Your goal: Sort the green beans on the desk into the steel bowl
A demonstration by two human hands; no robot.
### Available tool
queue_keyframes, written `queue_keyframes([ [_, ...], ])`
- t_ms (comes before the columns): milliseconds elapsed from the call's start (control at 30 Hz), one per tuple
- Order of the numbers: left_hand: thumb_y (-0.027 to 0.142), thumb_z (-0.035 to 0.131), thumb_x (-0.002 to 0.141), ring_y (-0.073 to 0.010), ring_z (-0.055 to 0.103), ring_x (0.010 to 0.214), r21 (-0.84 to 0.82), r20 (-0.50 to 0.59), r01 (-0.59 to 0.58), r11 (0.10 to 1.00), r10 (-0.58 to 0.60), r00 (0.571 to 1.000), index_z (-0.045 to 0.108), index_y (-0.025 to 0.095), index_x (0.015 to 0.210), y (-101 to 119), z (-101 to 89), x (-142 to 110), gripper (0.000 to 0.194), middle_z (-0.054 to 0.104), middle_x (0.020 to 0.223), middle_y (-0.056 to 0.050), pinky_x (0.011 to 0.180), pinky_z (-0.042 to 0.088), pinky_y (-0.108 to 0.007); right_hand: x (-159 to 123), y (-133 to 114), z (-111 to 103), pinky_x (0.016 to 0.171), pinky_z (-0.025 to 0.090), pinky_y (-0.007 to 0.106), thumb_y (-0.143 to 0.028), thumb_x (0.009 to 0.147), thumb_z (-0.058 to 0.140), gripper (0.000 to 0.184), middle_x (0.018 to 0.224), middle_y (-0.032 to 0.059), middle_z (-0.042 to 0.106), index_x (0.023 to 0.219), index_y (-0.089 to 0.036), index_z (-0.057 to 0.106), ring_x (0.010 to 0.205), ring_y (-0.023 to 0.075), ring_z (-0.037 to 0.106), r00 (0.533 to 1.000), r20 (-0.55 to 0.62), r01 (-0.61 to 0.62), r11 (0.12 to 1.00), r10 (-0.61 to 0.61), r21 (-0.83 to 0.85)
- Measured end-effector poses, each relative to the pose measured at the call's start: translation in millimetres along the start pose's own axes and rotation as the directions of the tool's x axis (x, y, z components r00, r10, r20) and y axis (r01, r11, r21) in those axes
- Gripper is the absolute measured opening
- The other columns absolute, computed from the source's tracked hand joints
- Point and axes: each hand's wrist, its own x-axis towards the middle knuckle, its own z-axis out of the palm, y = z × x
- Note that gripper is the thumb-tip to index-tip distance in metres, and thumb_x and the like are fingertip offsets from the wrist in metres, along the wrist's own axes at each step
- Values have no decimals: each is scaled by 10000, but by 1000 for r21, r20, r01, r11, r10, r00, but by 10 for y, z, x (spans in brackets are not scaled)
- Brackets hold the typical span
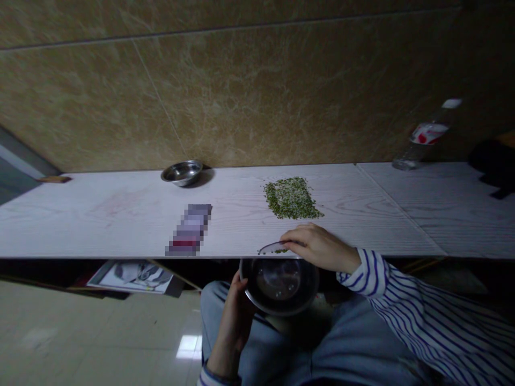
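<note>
My left hand (pixel 237 311) grips the left rim of a metal bowl (pixel 277 281), with the thumb over its edge. The bowl is just below the table's front edge, above my lap. At that edge my right hand (pixel 324 246) is closed on a thin, flat, translucent scraper-like piece (pixel 270 247) with a curved edge. A few small green grains lie beside this piece, right above the bowl. Farther back, a patch of the same green grains (pixel 290 198), like mung beans, is spread on the table. The right hand's fingertips are partly hidden.
A small metal bowl (pixel 182 174) stands by the wall. A pixelated flat object (pixel 189 230) lies at the table's (pixel 120 230) front edge. At the right are a clear plastic bottle (pixel 428 134) and a dark item (pixel 493 166). Below the left part is an open drawer (pixel 132 276).
</note>
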Motion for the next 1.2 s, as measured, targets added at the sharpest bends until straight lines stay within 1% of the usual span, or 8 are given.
queue_keyframes([
  [233,265,550,797,-308,623,1120,60,6,-10,998,9,1000,578,262,1276,24,15,-18,480,715,1177,-69,805,516,-344,-4,-3,-45,850,459,319,-264,944,532,219,1004,39,746,1061,-221,712,929,188,667,1000,0,5,1000,-5,10],
  [433,300,524,806,-301,633,1102,131,11,-22,991,21,1000,579,276,1280,35,6,-44,478,707,1204,-58,830,514,-356,212,-19,9,857,465,328,-228,943,522,223,1027,58,746,1051,-205,716,948,200,674,997,-73,0,1000,-1,-22],
  [600,285,580,793,-307,611,1137,58,23,-19,998,18,1000,646,267,1203,18,-32,-49,416,723,1170,-64,863,498,-353,321,-48,58,859,456,339,-236,945,528,225,1008,66,743,1069,-216,714,941,202,666,1000,-2,25,998,-25,-57],
  [833,255,610,770,-316,613,1138,30,-2,-3,1000,3,1000,670,233,1166,25,38,-62,401,746,1097,-75,879,488,-358,178,63,-8,819,446,311,-267,956,517,226,964,45,741,1051,-225,718,891,173,644,988,55,147,989,-147,-6],
  [933,259,598,771,-321,616,1134,29,8,-1,1000,1,1000,693,236,1123,10,79,-55,365,750,1086,-75,866,494,-355,105,77,-80,830,442,318,-267,958,515,228,957,48,741,1041,-219,722,896,172,642,983,88,159,987,-161,26],
  [1067,268,596,786,-315,612,1136,25,34,-6,1000,5,999,676,218,1174,-25,102,-50,399,749,1092,-84,883,487,-357,22,70,-172,859,439,328,-251,956,517,224,960,42,745,1040,-218,722,912,170,647,976,123,171,983,-179,71],
  [1133,262,604,787,-306,619,1124,13,33,-4,1000,4,999,655,200,1211,-43,102,-54,432,747,1089,-91,891,483,-364,-20,85,-201,852,450,319,-250,954,514,227,957,44,745,1041,-213,721,906,166,652,977,108,173,981,-182,86],
  [1200,252,609,784,-295,632,1103,-1,26,7,1000,-7,1000,637,203,1238,-59,97,-58,457,748,1083,-81,883,487,-371,-67,124,-211,848,466,315,-259,953,508,235,973,54,744,1045,-207,718,909,171,658,990,48,128,989,-132,75],
])
